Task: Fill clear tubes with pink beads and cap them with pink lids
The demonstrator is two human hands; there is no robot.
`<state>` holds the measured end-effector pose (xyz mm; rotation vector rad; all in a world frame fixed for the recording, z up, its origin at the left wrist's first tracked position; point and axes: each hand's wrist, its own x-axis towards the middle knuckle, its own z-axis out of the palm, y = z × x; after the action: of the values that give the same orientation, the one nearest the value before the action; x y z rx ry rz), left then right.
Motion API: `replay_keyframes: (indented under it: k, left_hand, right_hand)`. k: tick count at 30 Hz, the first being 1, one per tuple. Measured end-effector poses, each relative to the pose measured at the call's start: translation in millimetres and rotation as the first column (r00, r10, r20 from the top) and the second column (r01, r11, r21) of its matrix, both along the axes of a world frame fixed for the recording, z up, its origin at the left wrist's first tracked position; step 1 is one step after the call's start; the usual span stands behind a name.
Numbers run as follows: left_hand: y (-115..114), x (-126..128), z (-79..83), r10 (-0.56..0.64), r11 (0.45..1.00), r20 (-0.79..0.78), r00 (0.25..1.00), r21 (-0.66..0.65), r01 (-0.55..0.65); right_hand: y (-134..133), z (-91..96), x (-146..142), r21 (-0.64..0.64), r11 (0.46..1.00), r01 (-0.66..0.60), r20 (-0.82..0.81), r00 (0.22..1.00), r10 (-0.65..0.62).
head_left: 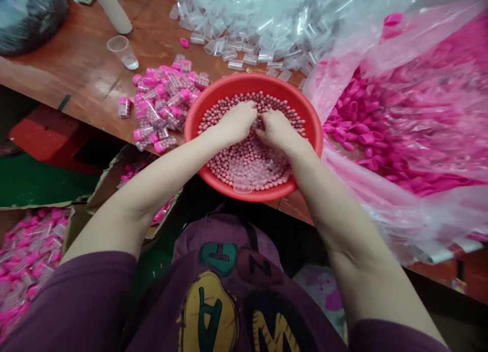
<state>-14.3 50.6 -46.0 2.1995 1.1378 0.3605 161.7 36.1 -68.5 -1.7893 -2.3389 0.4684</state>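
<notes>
A red basin (318,138) holds many small pink beads (229,164), with a few clear plastic containers (272,165) lying among them. Both hands are over the far half of the basin, close together at the beads. My left hand (241,120) has its fingers curled downward, and what they grip is hidden behind them. Just to its right, my right hand (279,130) is closed with thumb and fingers drawn together; the thing between them is too covered to name.
Left of the basin lie bead-filled clear containers with pink caps (163,100) and a clear cup (122,52). Empty clear containers (244,41) are heaped behind. A plastic bag of pink caps (366,123) lies right. Below left, a cardboard box (110,176) holds capped containers.
</notes>
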Motion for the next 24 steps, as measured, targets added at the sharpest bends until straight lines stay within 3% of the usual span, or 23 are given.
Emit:
replay_keyframes:
  k: [2, 5, 9, 11, 14, 16, 17, 21, 24]
  left_hand:
    - [3, 17, -10.1, -0.018, 0.999, -0.152, 0.988, 0.036, 0.024]
    - [3, 18, -6.7, -0.045, 0.998, -0.265, 0.963, 0.037, 0.057]
    - [5, 2, 6.3, -0.070, 0.977, -0.421, 0.904, 0.152, 0.147]
    - [9, 2, 7.1, -0.087, 0.968, -0.467, 0.880, 0.169, 0.186]
    - [14, 21, 3.0, -0.150, 0.969, -0.508, 0.848, 0.094, 0.228]
    - [14, 38, -0.7, -0.178, 0.973, -0.456, 0.872, 0.052, 0.226]
    - [13, 45, -2.3, -0.174, 0.978, -0.402, 0.899, 0.034, 0.204]
    - [5, 50, -2.1, -0.029, 0.991, -0.069, 0.997, -0.130, 0.019]
    - [-6, 38, 6.7, 0.135, 0.947, 0.266, 0.954, -0.319, -0.045]
  right_hand:
    - [-2, -2.9, 5, -0.024, 0.999, 0.027, -0.082, 0.996, -0.029]
    - [-13, -3.6, 12, -0.006, 0.998, 0.066, -0.204, 0.977, -0.066]
    - [-37, 3.3, 37, 0.249, 0.964, 0.091, -0.382, 0.924, 0.011]
    - [-46, 3.7, 67, 0.353, 0.904, 0.241, -0.478, 0.877, -0.047]
    - [-52, -5.6, 133, 0.306, 0.728, 0.613, -0.579, 0.727, -0.369]
    - [-53, -17.0, 175, 0.217, 0.602, 0.769, -0.501, 0.617, -0.607]
    - [-52, -23.2, 191, 0.185, 0.577, 0.795, -0.428, 0.594, -0.681]
    - [-53, -44.1, 215, 0.105, 0.635, 0.765, -0.167, 0.643, -0.747]
    - [-52, -55.2, 212, 0.111, 0.647, 0.754, -0.098, 0.656, -0.748]
